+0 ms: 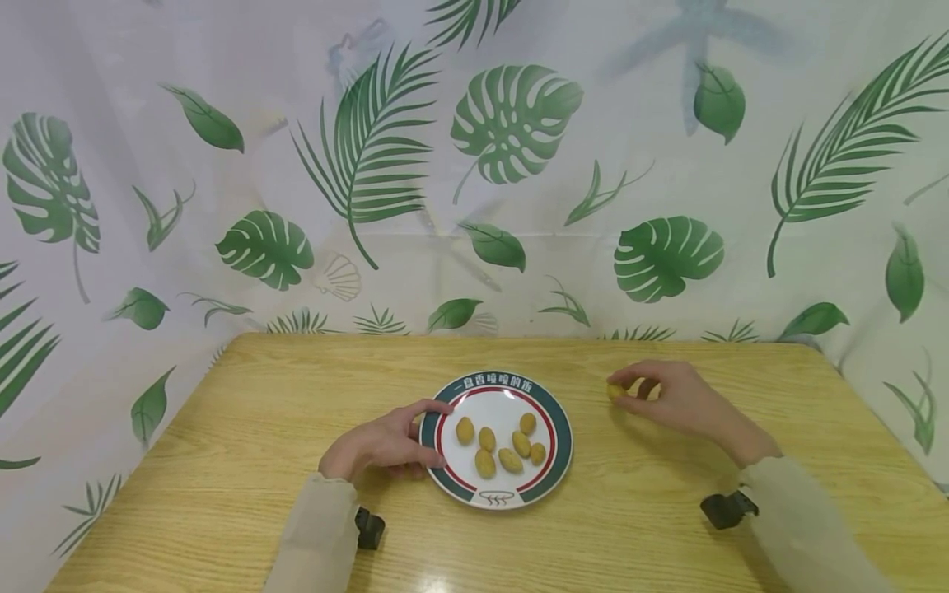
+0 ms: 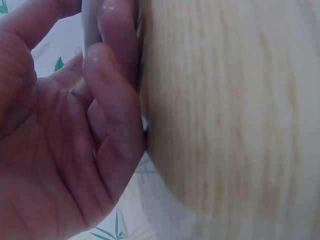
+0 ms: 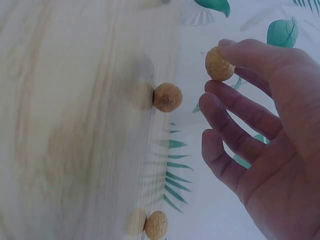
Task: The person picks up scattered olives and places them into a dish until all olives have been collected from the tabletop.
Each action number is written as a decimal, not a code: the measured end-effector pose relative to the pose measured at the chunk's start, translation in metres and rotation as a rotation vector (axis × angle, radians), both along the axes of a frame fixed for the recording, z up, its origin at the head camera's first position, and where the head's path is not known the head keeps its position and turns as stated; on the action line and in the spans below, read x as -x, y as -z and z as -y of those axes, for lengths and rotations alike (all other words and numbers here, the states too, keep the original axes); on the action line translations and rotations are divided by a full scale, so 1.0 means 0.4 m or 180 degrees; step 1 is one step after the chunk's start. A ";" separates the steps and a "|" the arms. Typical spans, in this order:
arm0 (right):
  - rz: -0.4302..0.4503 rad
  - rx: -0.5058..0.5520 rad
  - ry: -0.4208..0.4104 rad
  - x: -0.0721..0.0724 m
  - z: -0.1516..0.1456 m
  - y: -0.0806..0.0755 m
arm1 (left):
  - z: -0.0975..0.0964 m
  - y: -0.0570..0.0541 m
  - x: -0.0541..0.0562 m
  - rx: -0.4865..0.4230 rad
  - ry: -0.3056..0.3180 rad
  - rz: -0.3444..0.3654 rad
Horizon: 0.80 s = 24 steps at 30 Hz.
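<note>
A white plate [image 1: 479, 486] with a dark green rim band and a red ring sits at mid-table in the head view. On it lie several small tan, walnut-like pieces [image 1: 485, 464]. My left hand [image 1: 380, 441] grips its left rim; the left wrist view shows curled fingers against the white plate edge [image 2: 90, 30]. To the plate's right, my right hand [image 1: 678, 399] pinches one walnut-like piece [image 3: 219, 65] between thumb and fingertip. Two more pieces, one nearer [image 3: 167, 97] and one lower [image 3: 156, 225], rest on the table in the right wrist view; the head view does not show them.
The wooden table [image 1: 259, 412] runs back to a white cloth backdrop [image 1: 415, 305] printed with green leaves. Light-coloured sleeves [image 1: 319, 527] cover the forearms, and a black device [image 1: 729, 509] is strapped at each wrist.
</note>
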State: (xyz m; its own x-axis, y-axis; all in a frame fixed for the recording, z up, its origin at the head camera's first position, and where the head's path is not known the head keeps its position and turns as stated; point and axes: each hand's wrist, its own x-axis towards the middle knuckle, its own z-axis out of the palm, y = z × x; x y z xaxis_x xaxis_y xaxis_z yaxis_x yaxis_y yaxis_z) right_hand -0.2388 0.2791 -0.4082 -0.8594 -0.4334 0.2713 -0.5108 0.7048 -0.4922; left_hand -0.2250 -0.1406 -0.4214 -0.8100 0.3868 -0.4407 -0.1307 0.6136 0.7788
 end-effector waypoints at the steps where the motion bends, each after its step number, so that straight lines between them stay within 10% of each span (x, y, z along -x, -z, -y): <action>1: 0.0009 -0.0002 0.0000 0.000 0.003 0.000 | 0.000 0.000 0.000 0.0001 -0.0004 -0.0002; 24: 0.0140 0.0099 -0.0077 -0.008 0.081 -0.007 | 0.000 0.002 0.001 -0.0023 -0.0013 0.0017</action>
State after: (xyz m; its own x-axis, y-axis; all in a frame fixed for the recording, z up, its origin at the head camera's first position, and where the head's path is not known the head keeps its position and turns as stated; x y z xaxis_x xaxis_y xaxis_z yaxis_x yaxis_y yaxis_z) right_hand -0.2357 0.2469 -0.4053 -0.8603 -0.4460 0.2472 -0.5048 0.6766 -0.5361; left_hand -0.2255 -0.1407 -0.4221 -0.8094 0.3865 -0.4422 -0.1373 0.6075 0.7824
